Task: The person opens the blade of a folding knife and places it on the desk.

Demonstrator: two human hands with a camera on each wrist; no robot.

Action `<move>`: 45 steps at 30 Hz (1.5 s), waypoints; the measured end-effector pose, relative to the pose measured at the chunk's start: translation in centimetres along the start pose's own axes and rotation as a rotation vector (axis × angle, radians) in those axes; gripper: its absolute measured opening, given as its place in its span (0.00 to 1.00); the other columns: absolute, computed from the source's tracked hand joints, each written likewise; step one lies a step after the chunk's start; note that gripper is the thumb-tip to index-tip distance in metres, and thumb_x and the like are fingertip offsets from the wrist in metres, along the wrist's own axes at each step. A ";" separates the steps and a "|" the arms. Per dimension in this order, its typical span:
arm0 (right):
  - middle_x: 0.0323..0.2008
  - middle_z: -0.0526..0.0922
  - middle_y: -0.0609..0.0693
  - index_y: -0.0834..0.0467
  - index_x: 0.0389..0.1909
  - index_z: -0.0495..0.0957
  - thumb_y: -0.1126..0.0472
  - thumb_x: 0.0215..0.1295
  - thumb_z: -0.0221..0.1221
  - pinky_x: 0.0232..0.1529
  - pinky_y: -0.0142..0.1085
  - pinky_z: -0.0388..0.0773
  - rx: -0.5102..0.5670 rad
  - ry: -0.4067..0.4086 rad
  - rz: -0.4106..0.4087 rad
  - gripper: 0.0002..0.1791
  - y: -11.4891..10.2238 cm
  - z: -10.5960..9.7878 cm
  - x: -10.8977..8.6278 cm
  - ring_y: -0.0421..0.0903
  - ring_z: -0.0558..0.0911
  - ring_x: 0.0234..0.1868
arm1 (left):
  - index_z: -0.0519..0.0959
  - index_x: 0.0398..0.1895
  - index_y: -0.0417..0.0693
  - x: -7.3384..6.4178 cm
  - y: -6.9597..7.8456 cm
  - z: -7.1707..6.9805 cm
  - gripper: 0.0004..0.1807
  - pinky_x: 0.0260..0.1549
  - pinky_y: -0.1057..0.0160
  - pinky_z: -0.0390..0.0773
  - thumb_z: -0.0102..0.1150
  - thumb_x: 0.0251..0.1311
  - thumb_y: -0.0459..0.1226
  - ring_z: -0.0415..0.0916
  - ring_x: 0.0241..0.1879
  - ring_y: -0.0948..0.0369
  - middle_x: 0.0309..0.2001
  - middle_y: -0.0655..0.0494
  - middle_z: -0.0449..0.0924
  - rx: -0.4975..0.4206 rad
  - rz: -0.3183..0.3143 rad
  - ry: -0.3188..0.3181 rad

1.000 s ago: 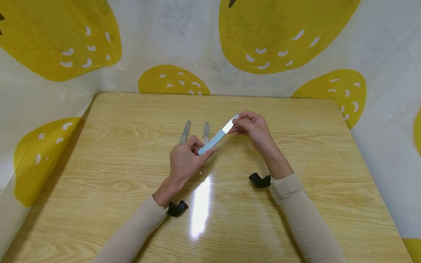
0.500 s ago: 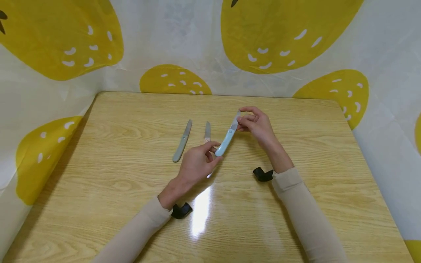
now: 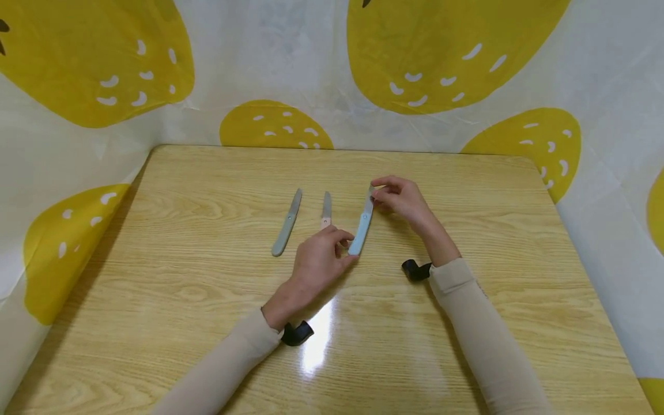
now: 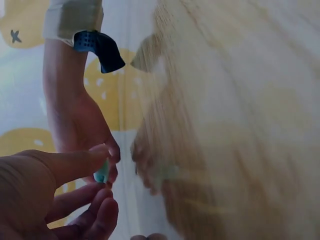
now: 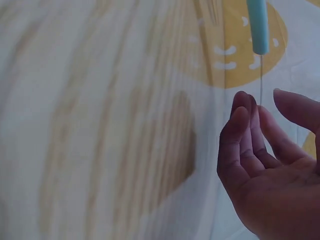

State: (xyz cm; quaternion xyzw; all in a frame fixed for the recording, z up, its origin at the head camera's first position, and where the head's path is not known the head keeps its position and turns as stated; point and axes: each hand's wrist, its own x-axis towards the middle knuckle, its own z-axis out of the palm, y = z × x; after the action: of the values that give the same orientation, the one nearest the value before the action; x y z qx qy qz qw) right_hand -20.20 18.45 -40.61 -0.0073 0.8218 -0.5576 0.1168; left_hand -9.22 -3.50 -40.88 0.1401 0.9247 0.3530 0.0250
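Observation:
In the head view, a folding knife with a light blue handle [image 3: 360, 233] lies between both hands, its blade pointing away. The left hand [image 3: 323, 259] pinches the handle's near end; the left wrist view shows thumb and fingers at this pale blue end [image 4: 102, 172]. At the blade tip, the right hand [image 3: 407, 204] holds the knife with curled fingers. Its thumb stands slightly off the thin, edge-on blade [image 5: 261, 75] in the right wrist view. A pink-handled knife [image 3: 327, 207] is partly hidden by the left hand. Farther left lies a grey-green knife [image 3: 286, 230], unfolded.
All of this is on or over a wood-grain table [image 3: 181, 276]. A white curtain [image 3: 290, 52] with yellow fruit shapes surrounds its back and sides. Black curved pieces, one by the left cuff [image 3: 297, 333] and one by the right cuff [image 3: 416, 270], stick out at the wrists.
The blue knife has swung from a slant to nearly in line with the others and moved right, then nearer the table. The left hand moved right, uncovering the grey-green knife.

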 end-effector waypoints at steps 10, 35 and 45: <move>0.45 0.86 0.61 0.62 0.64 0.80 0.60 0.76 0.61 0.33 0.30 0.76 -0.107 -0.065 0.038 0.20 0.3 0.0 0.5 0.43 0.79 0.33 | 0.89 0.47 0.51 0.4 0.4 0.7 0.17 0.28 0.67 0.76 0.79 0.55 0.44 0.77 0.30 0.67 0.37 0.61 0.85 0.071 -0.013 -0.036; 0.25 0.76 0.46 0.60 0.68 0.77 0.57 0.75 0.62 0.22 0.30 0.65 -0.204 -0.155 0.072 0.25 0.3 -0.3 0.8 0.35 0.66 0.18 | 0.90 0.45 0.48 1.1 0.3 1.6 0.21 0.23 0.69 0.68 0.82 0.51 0.48 0.69 0.26 0.66 0.29 0.59 0.76 0.191 0.058 -0.035; 0.29 0.81 0.53 0.62 0.70 0.74 0.56 0.78 0.59 0.28 0.34 0.73 -0.163 -0.120 0.046 0.25 0.4 -0.5 -0.5 0.44 0.74 0.25 | 0.88 0.50 0.49 1.0 -0.4 0.4 0.25 0.30 0.66 0.73 0.80 0.54 0.51 0.74 0.32 0.63 0.35 0.59 0.80 0.154 0.096 0.013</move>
State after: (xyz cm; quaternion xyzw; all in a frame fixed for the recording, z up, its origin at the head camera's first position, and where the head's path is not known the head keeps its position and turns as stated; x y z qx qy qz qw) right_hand -19.76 19.15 -40.74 -0.0313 0.8560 -0.4845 0.1777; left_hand -10.26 -3.26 -41.44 0.1834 0.9416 0.2823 -0.0086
